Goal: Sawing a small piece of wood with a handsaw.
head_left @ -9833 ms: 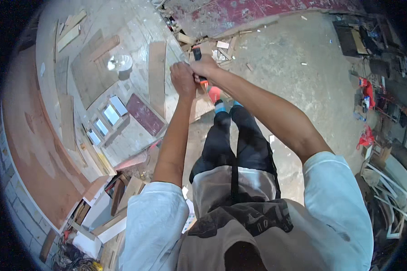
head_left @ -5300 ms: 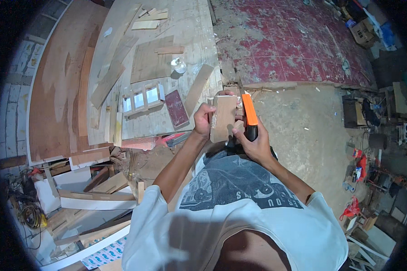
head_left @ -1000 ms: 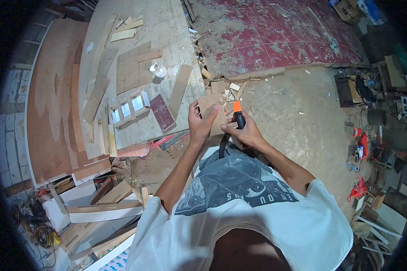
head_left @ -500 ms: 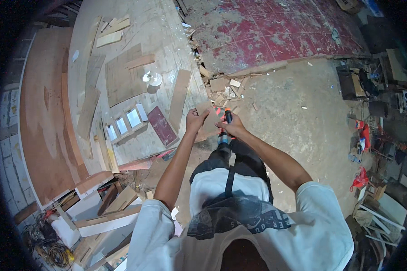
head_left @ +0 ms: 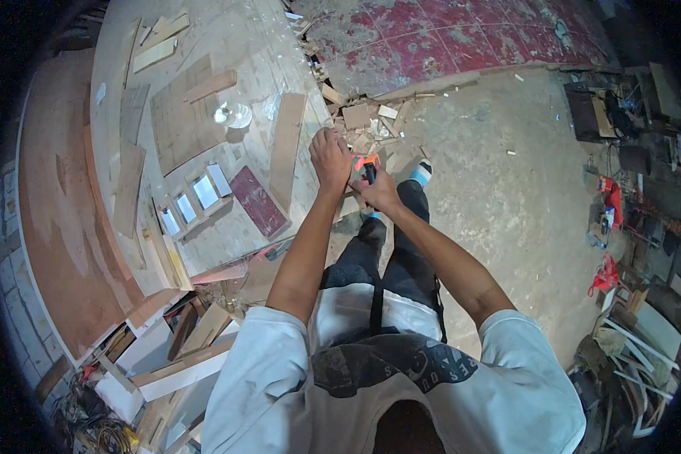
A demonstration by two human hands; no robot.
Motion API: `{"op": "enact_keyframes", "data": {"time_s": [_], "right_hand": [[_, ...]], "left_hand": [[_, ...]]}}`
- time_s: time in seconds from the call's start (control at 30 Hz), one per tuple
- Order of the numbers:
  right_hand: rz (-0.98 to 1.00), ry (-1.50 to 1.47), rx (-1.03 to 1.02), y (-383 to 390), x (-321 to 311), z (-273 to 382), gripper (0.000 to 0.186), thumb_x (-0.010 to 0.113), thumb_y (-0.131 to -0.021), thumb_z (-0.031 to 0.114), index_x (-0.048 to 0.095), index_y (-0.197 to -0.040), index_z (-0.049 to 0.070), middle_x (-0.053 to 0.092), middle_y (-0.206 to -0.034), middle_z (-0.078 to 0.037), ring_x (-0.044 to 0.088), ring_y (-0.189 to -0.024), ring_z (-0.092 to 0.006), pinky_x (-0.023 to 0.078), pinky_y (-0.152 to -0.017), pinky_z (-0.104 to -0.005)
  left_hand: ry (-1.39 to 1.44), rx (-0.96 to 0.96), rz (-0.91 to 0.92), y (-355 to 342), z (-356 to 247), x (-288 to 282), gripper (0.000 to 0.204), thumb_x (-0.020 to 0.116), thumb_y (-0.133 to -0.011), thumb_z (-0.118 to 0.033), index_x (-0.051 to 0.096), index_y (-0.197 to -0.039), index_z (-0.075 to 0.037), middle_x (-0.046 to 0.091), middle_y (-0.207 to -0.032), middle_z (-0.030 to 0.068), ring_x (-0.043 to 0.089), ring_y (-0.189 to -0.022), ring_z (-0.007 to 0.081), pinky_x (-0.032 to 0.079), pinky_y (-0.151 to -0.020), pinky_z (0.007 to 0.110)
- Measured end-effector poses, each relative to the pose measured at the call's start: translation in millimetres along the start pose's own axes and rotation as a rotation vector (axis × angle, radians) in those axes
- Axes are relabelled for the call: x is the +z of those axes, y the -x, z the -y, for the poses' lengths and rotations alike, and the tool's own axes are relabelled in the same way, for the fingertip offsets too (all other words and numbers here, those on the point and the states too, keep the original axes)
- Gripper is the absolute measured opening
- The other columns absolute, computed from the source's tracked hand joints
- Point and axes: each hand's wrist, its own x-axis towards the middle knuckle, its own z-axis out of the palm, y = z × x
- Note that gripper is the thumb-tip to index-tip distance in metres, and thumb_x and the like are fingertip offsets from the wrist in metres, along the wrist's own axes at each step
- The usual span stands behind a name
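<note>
My left hand (head_left: 331,159) is at the workbench's right edge, back upward and fingers curled down. What lies under its fingers is hidden. Close beside it, my right hand (head_left: 380,191) is closed around an orange-and-black hand tool (head_left: 370,172), whose exact kind I cannot make out. Left of my hands, a long narrow board (head_left: 287,144) and a dark red board (head_left: 257,202) lie on the workbench (head_left: 261,45). A small wooden frame with pale panels (head_left: 197,200) rests farther left.
A clear round object with a white top (head_left: 234,116) stands near a plywood panel (head_left: 178,129). Wood offcuts (head_left: 367,121) litter the floor beyond my hands. Scrap boards (head_left: 181,367) are piled at lower left, with clutter (head_left: 635,340) along the right.
The flat light-brown wood piece between my hands is now mostly out of sight. My left hand has moved up and turned back upward; the tool has tilted. My right foot has stepped forward.
</note>
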Motion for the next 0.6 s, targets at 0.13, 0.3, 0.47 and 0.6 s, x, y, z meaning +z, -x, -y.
{"op": "enact_keyframes", "data": {"time_s": [0.13,0.3,0.47,0.6], "right_hand": [[-0.119,-0.072,0.005,20,-28,20,0.055,0.074,-0.070,0.030,0.053,-0.104,-0.009,0.066,-0.087,-0.024,0.066,-0.083,-0.0359,0.051,-0.076,-0.0413],[0.202,-0.807,0.025,130,-116,129,0.038,0.059,-0.077,0.007,0.039,-0.109,0.002,0.049,-0.073,-0.004,0.052,-0.053,-0.0140,0.047,-0.050,-0.0297],[0.284,-0.765,-0.180,233,-156,207,0.048,0.051,-0.076,0.002,0.037,-0.123,0.003,0.044,-0.094,-0.006,0.051,-0.058,-0.0155,0.046,-0.048,-0.0256],[0.271,-0.765,-0.209,238,-151,208,0.045,0.053,-0.077,0.005,0.039,-0.121,0.002,0.046,-0.091,-0.006,0.050,-0.056,-0.0144,0.045,-0.046,-0.0249]], "left_hand": [[-0.120,0.007,0.079,7,-4,19,0.021,0.047,-0.092,-0.016,0.058,-0.096,0.001,0.056,-0.102,0.0164,0.050,-0.102,0.0334,0.035,-0.091,0.045],[-0.047,-0.034,0.041,8,-9,14,0.024,0.046,-0.092,-0.018,0.060,-0.094,0.001,0.055,-0.097,0.0170,0.052,-0.094,0.0333,0.037,-0.087,0.045],[-0.172,0.021,-0.013,13,-6,20,0.022,0.048,-0.091,-0.019,0.060,-0.083,-0.002,0.056,-0.088,0.0133,0.052,-0.088,0.0291,0.039,-0.083,0.041],[-0.191,0.019,-0.023,1,-4,9,0.022,0.049,-0.090,-0.019,0.061,-0.082,-0.002,0.057,-0.087,0.0129,0.053,-0.088,0.0288,0.040,-0.083,0.041]]}}
